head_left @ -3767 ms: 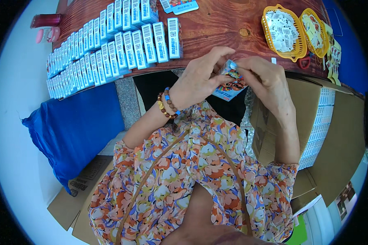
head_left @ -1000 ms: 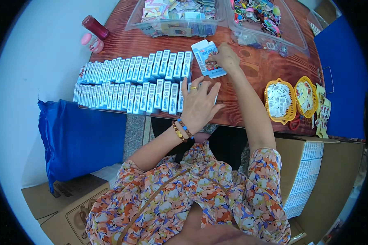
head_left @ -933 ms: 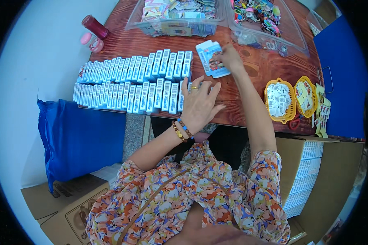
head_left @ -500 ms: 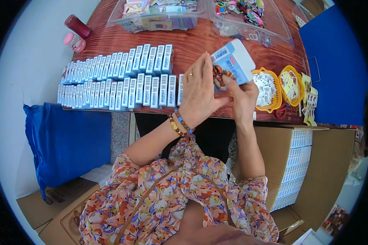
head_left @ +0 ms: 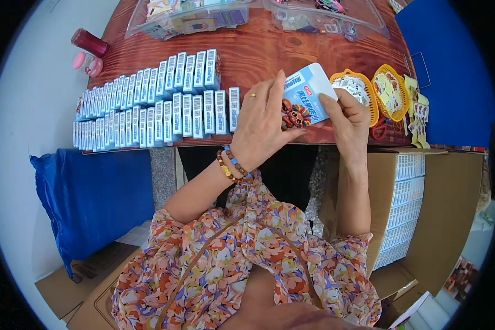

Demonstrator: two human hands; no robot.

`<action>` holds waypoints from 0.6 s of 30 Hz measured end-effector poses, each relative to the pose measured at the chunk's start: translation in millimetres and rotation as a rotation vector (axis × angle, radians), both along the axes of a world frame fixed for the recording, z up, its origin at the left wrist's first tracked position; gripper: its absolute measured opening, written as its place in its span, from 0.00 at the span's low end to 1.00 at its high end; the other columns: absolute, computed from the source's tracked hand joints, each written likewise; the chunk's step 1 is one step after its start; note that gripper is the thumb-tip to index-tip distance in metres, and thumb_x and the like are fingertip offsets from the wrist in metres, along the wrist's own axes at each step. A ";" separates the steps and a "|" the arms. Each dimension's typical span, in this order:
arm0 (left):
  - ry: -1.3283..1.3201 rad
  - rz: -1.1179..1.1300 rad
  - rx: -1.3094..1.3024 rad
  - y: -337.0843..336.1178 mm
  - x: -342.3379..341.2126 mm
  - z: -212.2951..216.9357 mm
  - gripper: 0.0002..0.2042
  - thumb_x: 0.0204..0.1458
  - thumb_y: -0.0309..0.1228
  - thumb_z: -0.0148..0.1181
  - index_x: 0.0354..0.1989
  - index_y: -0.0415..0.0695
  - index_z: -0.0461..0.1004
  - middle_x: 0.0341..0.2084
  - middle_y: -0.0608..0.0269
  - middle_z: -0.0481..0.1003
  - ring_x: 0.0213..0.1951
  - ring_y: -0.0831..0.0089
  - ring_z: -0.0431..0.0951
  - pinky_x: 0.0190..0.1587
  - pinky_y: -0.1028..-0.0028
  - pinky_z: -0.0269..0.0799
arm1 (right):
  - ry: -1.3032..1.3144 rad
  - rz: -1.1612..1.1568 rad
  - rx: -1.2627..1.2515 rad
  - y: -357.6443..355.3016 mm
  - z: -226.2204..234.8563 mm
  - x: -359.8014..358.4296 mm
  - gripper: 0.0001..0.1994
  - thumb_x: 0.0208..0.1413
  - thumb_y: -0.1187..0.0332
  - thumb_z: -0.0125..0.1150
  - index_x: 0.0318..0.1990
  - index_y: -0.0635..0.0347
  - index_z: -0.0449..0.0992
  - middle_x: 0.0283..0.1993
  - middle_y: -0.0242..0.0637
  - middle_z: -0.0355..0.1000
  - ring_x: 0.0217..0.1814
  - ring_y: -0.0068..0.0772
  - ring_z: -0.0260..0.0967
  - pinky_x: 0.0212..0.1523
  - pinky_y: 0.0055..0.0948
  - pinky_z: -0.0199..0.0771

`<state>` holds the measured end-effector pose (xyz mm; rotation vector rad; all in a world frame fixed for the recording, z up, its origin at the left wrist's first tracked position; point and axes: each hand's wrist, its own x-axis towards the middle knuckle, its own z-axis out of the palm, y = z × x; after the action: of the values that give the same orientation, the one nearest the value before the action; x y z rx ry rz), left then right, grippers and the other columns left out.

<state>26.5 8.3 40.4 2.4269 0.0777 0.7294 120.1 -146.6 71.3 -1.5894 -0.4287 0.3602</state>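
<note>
A thin light-blue carton (head_left: 305, 99) with a cartoon picture on its front is held between my hands above the front edge of the table. My left hand (head_left: 261, 124) lies along its left side, fingers long and the thumb under its lower edge. My right hand (head_left: 349, 121) pinches the right side, thumb on the front face near a white end flap. To the left, two rows of matching cartons (head_left: 176, 113) stand upright, narrow printed sides toward me. Just beyond my right hand is a yellow basket (head_left: 373, 113) holding small white pieces.
A second yellow basket (head_left: 406, 107) holds yellowish slips. Clear plastic tubs (head_left: 283, 23) of small goods stand at the back. A red cylinder (head_left: 89, 42) and a pink container (head_left: 93, 67) sit back left. Below right, an open cardboard box (head_left: 451, 203) contains stacked cartons.
The carton has turned more front-face up, showing its picture. My right hand has shifted right and its thumb now presses near the flap. The whole view has shifted slightly.
</note>
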 end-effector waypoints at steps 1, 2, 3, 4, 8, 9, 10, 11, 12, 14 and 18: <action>0.067 -0.014 -0.052 0.6 -0.9 0.7 0.48 0.34 0.40 0.79 0.64 0.35 0.59 0.52 0.46 0.69 0.54 0.49 0.71 0.57 0.58 0.68 | -0.094 -0.022 -0.017 -0.4 -5.7 3.6 0.08 0.63 0.72 0.59 0.41 0.69 0.79 0.27 0.25 0.72 0.31 0.10 0.63 0.31 0.16 0.66; 0.133 -0.028 -0.104 1.1 -1.3 1.0 0.47 0.32 0.37 0.80 0.62 0.35 0.60 0.51 0.46 0.70 0.51 0.49 0.74 0.54 0.60 0.71 | -0.187 -0.043 -0.035 -1.3 -11.1 7.4 0.08 0.63 0.72 0.59 0.41 0.69 0.79 0.26 0.25 0.72 0.31 0.10 0.64 0.33 0.17 0.68; 0.136 -0.031 -0.103 2.1 -0.3 -1.2 0.47 0.32 0.37 0.80 0.62 0.35 0.60 0.51 0.46 0.70 0.51 0.49 0.74 0.54 0.60 0.71 | -0.184 -0.047 -0.035 -3.6 -16.7 12.2 0.08 0.63 0.72 0.59 0.41 0.69 0.79 0.26 0.25 0.72 0.31 0.10 0.64 0.33 0.17 0.68; 0.102 -0.032 -0.115 3.1 1.5 -4.5 0.45 0.34 0.37 0.79 0.62 0.35 0.61 0.50 0.46 0.71 0.49 0.50 0.75 0.51 0.61 0.73 | -0.161 -0.018 -0.035 -7.2 -21.9 17.4 0.08 0.63 0.72 0.59 0.43 0.69 0.78 0.30 0.27 0.74 0.34 0.12 0.67 0.36 0.18 0.71; 0.050 -0.038 -0.241 -2.0 10.8 -7.1 0.39 0.38 0.39 0.77 0.59 0.38 0.65 0.44 0.47 0.76 0.45 0.53 0.78 0.46 0.62 0.75 | -0.206 -0.284 0.158 -2.5 -18.6 -2.4 0.12 0.61 0.74 0.60 0.51 0.67 0.73 0.44 0.36 0.76 0.45 0.23 0.74 0.47 0.26 0.77; 0.041 -0.080 -0.255 -7.4 13.4 -1.6 0.39 0.38 0.39 0.77 0.59 0.38 0.65 0.44 0.47 0.76 0.45 0.53 0.78 0.46 0.62 0.75 | -0.421 -0.308 0.065 -12.9 -30.0 -1.6 0.17 0.59 0.76 0.62 0.55 0.66 0.69 0.53 0.41 0.73 0.49 0.30 0.74 0.50 0.29 0.77; 0.099 -0.050 -0.330 -11.5 14.3 1.5 0.37 0.39 0.39 0.77 0.58 0.39 0.66 0.42 0.47 0.77 0.43 0.53 0.79 0.46 0.61 0.75 | -0.461 -0.320 -0.060 -16.7 -25.3 -12.8 0.18 0.56 0.76 0.65 0.54 0.65 0.70 0.53 0.41 0.73 0.50 0.34 0.75 0.51 0.33 0.77; 0.161 -0.031 -0.404 -15.2 14.7 3.4 0.35 0.40 0.39 0.76 0.57 0.40 0.68 0.40 0.47 0.78 0.42 0.53 0.80 0.45 0.61 0.75 | -0.497 -0.300 -0.014 -15.0 -36.5 -15.2 0.21 0.54 0.75 0.68 0.54 0.63 0.71 0.52 0.42 0.73 0.49 0.36 0.75 0.50 0.32 0.77; 0.156 0.010 -0.361 -13.1 12.1 -1.0 0.32 0.41 0.37 0.76 0.54 0.41 0.69 0.38 0.48 0.78 0.39 0.54 0.81 0.43 0.62 0.76 | -0.607 -0.264 -0.135 -12.2 -46.3 -18.8 0.22 0.54 0.77 0.66 0.57 0.63 0.71 0.54 0.41 0.74 0.51 0.32 0.75 0.50 0.30 0.77; 0.230 0.023 -0.517 -6.0 8.9 -12.6 0.29 0.42 0.33 0.76 0.52 0.38 0.71 0.38 0.52 0.79 0.38 0.63 0.81 0.41 0.66 0.76 | -0.544 -0.246 -0.109 1.4 -52.3 -24.8 0.23 0.53 0.75 0.68 0.57 0.62 0.71 0.53 0.44 0.74 0.50 0.31 0.75 0.50 0.30 0.77; 0.262 -0.247 -0.842 -4.3 11.7 -37.1 0.25 0.51 0.22 0.67 0.59 0.35 0.67 0.44 0.63 0.74 0.43 0.76 0.76 0.46 0.74 0.74 | -0.587 -0.282 -0.012 -14.3 -70.8 -19.5 0.21 0.53 0.73 0.68 0.54 0.63 0.71 0.48 0.45 0.74 0.43 0.37 0.76 0.41 0.32 0.77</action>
<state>38.2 4.0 3.3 1.6607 0.1508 0.1874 100.6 -161.0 0.5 -1.7273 -0.6357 -0.3319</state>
